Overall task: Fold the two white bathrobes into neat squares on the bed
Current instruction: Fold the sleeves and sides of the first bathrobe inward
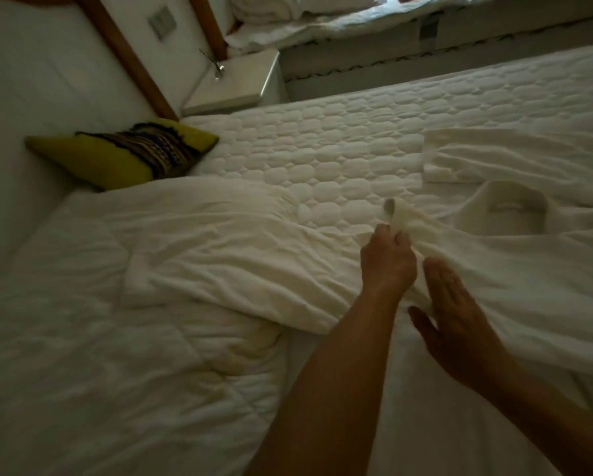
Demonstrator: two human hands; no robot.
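A white bathrobe (515, 269) lies spread over the right side of the quilted bed (339, 149), its collar with a hanging loop at the upper right. My left hand (387, 259) pinches a bunched edge of this robe and lifts it a little off the mattress. My right hand (456, 321) rests flat with fingers apart on the robe just beside it. Farther right, a folded white piece (515, 156) lies flat; I cannot tell whether it is the second robe or a sleeve. A white spread of cloth (219, 242) covers the bed to the left.
A yellow cushion (126, 156) with a dark patterned band leans at the head of the bed. A white nightstand (240, 84) stands behind the mattress by the wood-framed headboard (126, 56). A second bed with piled linen (322, 18) is at the top.
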